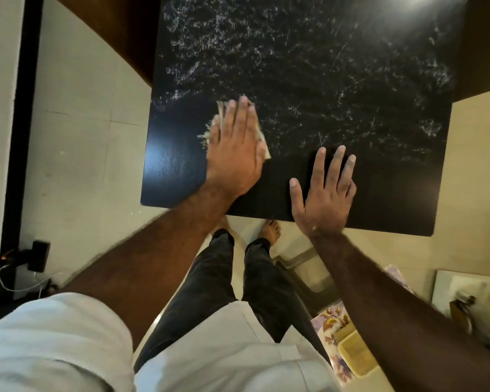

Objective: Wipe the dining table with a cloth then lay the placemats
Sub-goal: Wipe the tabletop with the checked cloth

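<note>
The black dining table [351,80] fills the upper middle of the head view. White dusty smears cover its far part, while the strip near me looks dark and smooth. A beige cloth [222,111] with a frayed edge lies on the table's near left part. My left hand [234,148] presses flat on top of it and hides most of it. My right hand [326,190] rests flat on the bare table by the front edge, fingers spread, holding nothing.
A floral-patterned flat piece [333,321] with a yellow item on it lies low at my right. A black plug and white cable [38,256] sit on the floor at left. A brown rug [119,32] lies under the table's far side.
</note>
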Demonstrator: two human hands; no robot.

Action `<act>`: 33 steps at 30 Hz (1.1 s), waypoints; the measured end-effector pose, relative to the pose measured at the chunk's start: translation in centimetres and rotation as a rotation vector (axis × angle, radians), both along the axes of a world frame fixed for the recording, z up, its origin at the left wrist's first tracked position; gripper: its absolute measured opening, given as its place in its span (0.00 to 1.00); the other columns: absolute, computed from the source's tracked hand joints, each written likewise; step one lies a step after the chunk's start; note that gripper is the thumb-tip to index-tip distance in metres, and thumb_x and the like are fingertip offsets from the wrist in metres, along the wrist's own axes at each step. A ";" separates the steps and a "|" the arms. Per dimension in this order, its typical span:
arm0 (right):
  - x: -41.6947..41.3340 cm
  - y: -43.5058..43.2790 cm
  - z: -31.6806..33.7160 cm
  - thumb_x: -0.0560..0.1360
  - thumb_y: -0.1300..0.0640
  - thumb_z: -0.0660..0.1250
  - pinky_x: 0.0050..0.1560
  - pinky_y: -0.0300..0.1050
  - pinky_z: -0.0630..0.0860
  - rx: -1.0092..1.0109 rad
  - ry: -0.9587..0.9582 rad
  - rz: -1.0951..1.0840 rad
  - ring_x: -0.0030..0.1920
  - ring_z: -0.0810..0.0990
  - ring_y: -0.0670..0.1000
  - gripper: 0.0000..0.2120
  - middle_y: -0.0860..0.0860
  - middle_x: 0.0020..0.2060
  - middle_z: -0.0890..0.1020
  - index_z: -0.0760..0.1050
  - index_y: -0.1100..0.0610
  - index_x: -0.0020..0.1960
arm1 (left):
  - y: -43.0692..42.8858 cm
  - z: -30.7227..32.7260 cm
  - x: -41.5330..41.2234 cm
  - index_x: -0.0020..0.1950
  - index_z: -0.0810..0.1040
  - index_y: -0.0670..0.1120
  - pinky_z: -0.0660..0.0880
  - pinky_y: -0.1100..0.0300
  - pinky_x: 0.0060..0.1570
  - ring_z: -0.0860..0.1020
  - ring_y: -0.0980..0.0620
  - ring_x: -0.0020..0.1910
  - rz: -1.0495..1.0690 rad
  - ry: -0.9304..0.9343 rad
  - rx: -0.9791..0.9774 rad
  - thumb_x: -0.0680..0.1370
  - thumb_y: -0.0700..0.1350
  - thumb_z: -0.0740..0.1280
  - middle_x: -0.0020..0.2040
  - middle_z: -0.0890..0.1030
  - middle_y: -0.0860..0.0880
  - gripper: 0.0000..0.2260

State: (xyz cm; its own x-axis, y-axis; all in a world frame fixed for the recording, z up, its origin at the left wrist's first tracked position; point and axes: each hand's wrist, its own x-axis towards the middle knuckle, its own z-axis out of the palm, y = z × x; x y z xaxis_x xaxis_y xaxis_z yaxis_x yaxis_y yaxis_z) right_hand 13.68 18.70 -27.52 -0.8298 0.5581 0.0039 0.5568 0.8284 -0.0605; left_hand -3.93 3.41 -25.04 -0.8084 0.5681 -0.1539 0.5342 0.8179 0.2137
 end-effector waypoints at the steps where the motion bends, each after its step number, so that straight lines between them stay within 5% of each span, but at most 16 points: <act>1: 0.0 0.2 0.0 0.88 0.31 0.52 0.80 0.66 0.65 -0.001 0.003 0.012 0.90 0.51 0.65 0.40 0.60 0.91 0.52 0.51 0.52 0.92 | 0.9 0.0 1.3 0.91 0.46 0.40 0.52 0.34 0.87 0.46 0.39 0.91 -0.062 0.000 0.005 0.90 0.58 0.47 0.91 0.45 0.40 0.34; 5: 1.0 2.0 -0.2 0.88 0.31 0.53 0.80 0.66 0.66 0.009 0.001 0.054 0.90 0.52 0.65 0.40 0.60 0.91 0.51 0.50 0.52 0.92 | 0.1 -0.5 5.0 0.91 0.46 0.41 0.51 0.37 0.87 0.46 0.40 0.91 -0.182 0.007 -0.005 0.90 0.58 0.49 0.92 0.45 0.41 0.34; 11: 1.6 6.3 -0.1 0.88 0.29 0.51 0.80 0.70 0.66 -0.011 -0.008 0.001 0.90 0.49 0.65 0.42 0.59 0.91 0.48 0.47 0.51 0.92 | -4.5 -0.1 3.0 0.92 0.44 0.44 0.51 0.37 0.88 0.44 0.42 0.91 -0.076 -0.022 -0.049 0.90 0.59 0.49 0.92 0.44 0.43 0.34; 17: 0.9 8.2 -0.4 0.87 0.29 0.54 0.80 0.67 0.65 0.018 0.003 0.171 0.91 0.49 0.65 0.42 0.59 0.91 0.50 0.51 0.50 0.92 | 0.2 0.3 0.9 0.91 0.45 0.42 0.50 0.37 0.88 0.46 0.41 0.91 -0.047 0.005 -0.063 0.90 0.58 0.49 0.92 0.45 0.42 0.34; 25: 1.5 9.8 -0.1 0.90 0.35 0.50 0.81 0.64 0.66 -0.037 0.003 0.212 0.91 0.48 0.61 0.39 0.58 0.91 0.49 0.50 0.57 0.92 | 6.5 0.1 7.4 0.91 0.45 0.42 0.51 0.37 0.87 0.44 0.42 0.91 -0.338 -0.008 -0.078 0.90 0.59 0.48 0.92 0.43 0.42 0.34; 33: 2.2 12.5 -0.3 0.88 0.30 0.52 0.84 0.62 0.61 -0.068 0.030 0.199 0.91 0.45 0.60 0.44 0.57 0.91 0.47 0.49 0.57 0.92 | 4.7 0.8 4.0 0.91 0.43 0.43 0.48 0.38 0.89 0.43 0.43 0.91 -0.042 -0.031 -0.102 0.89 0.59 0.46 0.92 0.42 0.43 0.34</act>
State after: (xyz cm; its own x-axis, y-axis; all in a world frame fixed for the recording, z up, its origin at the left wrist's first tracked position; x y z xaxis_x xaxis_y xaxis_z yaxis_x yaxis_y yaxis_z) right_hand 15.87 31.20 -27.77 -0.9237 0.3830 -0.0014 0.3798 0.9153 -0.1340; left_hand 0.10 8.16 -24.25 -0.7781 0.5818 -0.2367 0.5631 0.8131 0.1476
